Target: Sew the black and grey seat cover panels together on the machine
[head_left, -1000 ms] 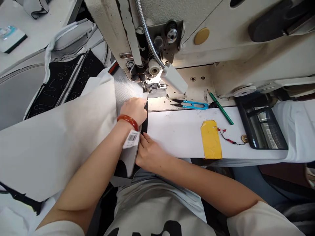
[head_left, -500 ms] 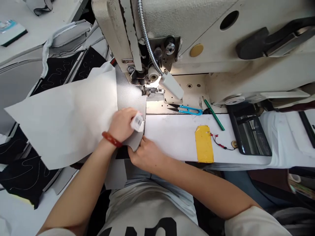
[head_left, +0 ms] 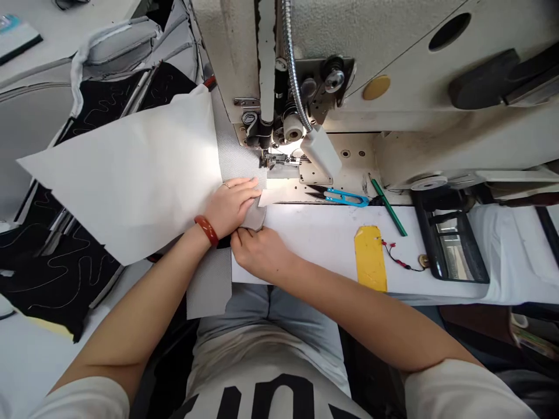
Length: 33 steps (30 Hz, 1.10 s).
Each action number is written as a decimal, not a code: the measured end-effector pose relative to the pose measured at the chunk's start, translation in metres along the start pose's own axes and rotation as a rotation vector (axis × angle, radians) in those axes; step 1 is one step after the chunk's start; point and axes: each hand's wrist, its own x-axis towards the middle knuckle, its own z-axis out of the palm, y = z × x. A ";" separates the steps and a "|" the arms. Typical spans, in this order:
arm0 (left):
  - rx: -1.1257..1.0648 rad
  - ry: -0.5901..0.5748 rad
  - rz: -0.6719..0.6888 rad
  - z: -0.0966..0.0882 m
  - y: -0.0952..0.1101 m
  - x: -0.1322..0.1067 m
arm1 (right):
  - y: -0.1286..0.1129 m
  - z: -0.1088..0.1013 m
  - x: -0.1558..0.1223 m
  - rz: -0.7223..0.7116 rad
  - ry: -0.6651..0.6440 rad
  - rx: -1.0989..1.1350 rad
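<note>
A strip of grey fabric point(head_left: 233, 145) runs under the presser foot point(head_left: 264, 159) of the sewing machine point(head_left: 231, 52). My left hand point(head_left: 231, 205) lies on this fabric with its fingers stretched out flat, a ring and a reddish bracelet on it. By its fingertips a small white label point(head_left: 267, 196) sticks out past the fabric's edge. My right hand point(head_left: 259, 250) pinches the near edge of the grey fabric, its fingertips partly hidden. A large white sheet point(head_left: 144, 169) covers the work to the left of my left hand.
Right of the needle area lie blue thread snips point(head_left: 347, 198), a green pencil point(head_left: 388, 208), a yellow tag point(head_left: 370, 259), a beaded cord point(head_left: 399, 262) and a black tray point(head_left: 454, 244). Black and grey sewn panels point(head_left: 65, 262) pile up at the left. A white lamp point(head_left: 322, 152) hangs beside the needle.
My left hand has turned over from holding up the white label to lying flat on the fabric, with the label now at the fabric's edge. The view has shifted slightly.
</note>
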 end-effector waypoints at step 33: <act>0.341 -0.098 0.377 -0.015 -0.006 -0.020 | -0.001 -0.002 0.001 0.000 0.000 -0.036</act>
